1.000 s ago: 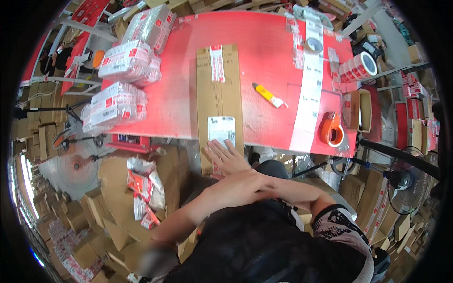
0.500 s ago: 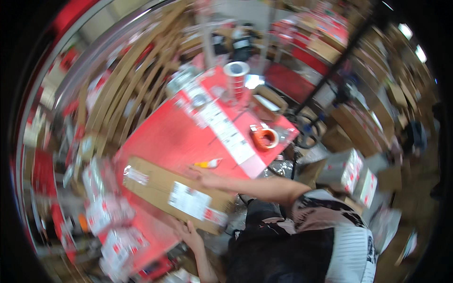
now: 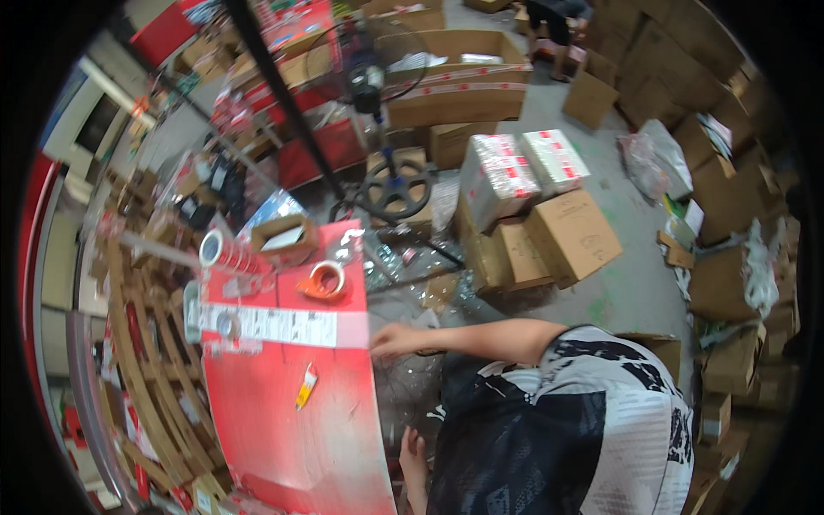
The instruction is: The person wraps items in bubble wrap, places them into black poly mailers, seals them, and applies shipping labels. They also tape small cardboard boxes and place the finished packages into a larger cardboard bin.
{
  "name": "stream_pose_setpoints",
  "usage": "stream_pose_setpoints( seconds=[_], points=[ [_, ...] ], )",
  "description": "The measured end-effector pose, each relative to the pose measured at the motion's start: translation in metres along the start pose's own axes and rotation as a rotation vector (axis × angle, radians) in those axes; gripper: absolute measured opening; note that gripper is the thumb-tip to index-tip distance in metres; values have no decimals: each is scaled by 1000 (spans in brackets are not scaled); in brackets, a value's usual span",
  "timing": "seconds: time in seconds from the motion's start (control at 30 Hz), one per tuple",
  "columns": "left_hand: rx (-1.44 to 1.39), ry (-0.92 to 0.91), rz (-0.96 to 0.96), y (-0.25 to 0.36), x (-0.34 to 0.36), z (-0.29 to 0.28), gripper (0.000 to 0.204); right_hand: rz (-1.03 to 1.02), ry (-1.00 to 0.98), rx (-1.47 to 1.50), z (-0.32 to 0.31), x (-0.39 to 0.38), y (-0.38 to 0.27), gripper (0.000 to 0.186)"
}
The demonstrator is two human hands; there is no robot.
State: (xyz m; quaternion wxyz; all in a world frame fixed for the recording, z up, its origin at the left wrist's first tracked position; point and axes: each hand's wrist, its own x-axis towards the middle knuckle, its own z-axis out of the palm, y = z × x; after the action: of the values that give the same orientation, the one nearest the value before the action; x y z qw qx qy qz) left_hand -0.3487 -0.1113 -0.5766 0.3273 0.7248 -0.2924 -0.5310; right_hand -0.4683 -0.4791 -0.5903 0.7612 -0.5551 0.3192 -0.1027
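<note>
My right hand [image 3: 398, 342] hangs at the right edge of the red table [image 3: 292, 446], beside the end of a strip of white printed labels [image 3: 292, 328]. Its fingers are loosely bent, and I see nothing in them. Lower down, off the same edge, my left hand [image 3: 413, 453] has its fingers up and somewhat apart, with nothing visible in its grasp. Nearest on the tabletop lies a small yellow-and-white tube or cutter [image 3: 305, 386]. Farther back are an orange tape dispenser [image 3: 323, 281] and a clear tape roll [image 3: 227, 324].
Behind the labels stand a stack of tape rolls [image 3: 230, 252] and a small open carton [image 3: 285, 240]. A pedestal fan's wheel-like base [image 3: 395, 190] stands past the table. Cartons [image 3: 573, 235] and wrapped parcels [image 3: 499, 178] are piled to the right. Another person [image 3: 558, 26] bends far off.
The view has swung to the right. The labelled cardboard box that lay between my hands on the table is out of sight. Both hands are now off the table's right edge.
</note>
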Motion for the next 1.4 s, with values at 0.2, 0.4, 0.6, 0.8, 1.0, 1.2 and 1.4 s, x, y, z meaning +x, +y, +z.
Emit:
stream_pose_setpoints(
  seconds=[0.2, 0.4, 0.6, 0.8, 1.0, 1.2, 1.4],
  points=[
    [311, -286, -184, 24, 26, 6, 57, 119, 1455, 323, -378, -259, 124, 86],
    [658, -552, 14, 63, 104, 51, 64, 216, 2079, -413, -601, -378, 157, 158],
    [463, -316, -336, 150, 80, 99, 60, 704, 1645, -280, -607, -233, 89, 122],
    [504, -331, -131, 133, 106, 113, 61, 325, 1680, -387, -674, -317, 89, 90],
    [459, -285, 15, 105, 119, 130, 61, 417, 1780, -665, -691, -433, -56, 90],
    [204, -266, 439, 183, 119, 141, 54, -36, 1331, -1225, -445, -463, -243, 76],
    [-5, -27, 1065, 299, 76, 126, 67, -430, 652, -1037, -242, -462, -456, 101]
  ],
)
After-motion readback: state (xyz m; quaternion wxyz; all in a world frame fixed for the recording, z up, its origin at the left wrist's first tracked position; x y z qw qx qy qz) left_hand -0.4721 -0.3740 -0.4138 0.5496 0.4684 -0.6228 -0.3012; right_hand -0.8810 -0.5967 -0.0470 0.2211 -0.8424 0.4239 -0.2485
